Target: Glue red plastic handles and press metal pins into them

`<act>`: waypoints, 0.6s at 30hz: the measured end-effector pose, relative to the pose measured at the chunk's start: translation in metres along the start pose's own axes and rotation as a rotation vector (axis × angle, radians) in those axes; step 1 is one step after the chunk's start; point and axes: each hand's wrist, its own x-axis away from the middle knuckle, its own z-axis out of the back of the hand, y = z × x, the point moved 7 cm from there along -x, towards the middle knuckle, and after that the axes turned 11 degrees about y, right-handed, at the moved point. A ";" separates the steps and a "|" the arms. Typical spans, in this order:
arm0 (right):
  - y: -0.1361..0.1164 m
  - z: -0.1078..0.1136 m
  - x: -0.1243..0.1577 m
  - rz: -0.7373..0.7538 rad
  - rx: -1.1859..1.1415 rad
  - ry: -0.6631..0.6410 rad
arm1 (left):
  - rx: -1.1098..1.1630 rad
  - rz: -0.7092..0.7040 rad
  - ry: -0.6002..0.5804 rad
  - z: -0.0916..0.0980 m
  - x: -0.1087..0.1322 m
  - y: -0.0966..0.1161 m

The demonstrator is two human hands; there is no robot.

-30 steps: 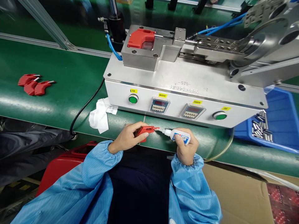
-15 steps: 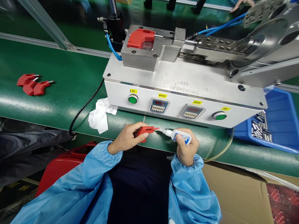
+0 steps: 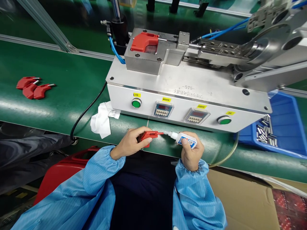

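Observation:
My left hand (image 3: 131, 142) is closed round a red plastic part (image 3: 150, 134), whose thin red stem points right. In my right hand (image 3: 192, 154) is a small white glue bottle (image 3: 186, 140) with a blue label, tilted so that its clear nozzle meets or nearly meets the stem's tip; I cannot tell whether they touch. Beyond both hands stands a metal press fixture (image 3: 153, 92) with another red part (image 3: 144, 41) seated in its block, a metal rod against that part's right end.
Several red parts with metal pins (image 3: 33, 87) lie at the left of the green bench (image 3: 59, 108). A white tissue (image 3: 102, 120) rests near a black cable (image 3: 87, 111). At the right, a blue bin (image 3: 291, 127) holds metal sleeves (image 3: 265, 132). A cardboard box (image 3: 242, 198) stands below the bench edge.
Both hands keep their hold on the red part and the glue bottle, almost unmoved. The view has shifted slightly. A person's hand at the far top right is out of sight now.

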 end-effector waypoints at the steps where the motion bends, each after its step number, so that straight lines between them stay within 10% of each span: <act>1: 0.000 0.000 0.000 0.001 -0.006 -0.005 | 0.000 -0.005 -0.002 0.000 0.000 0.001; 18: 0.003 0.000 -0.001 0.006 -0.004 -0.039 | 0.022 0.008 -0.006 -0.002 0.001 0.001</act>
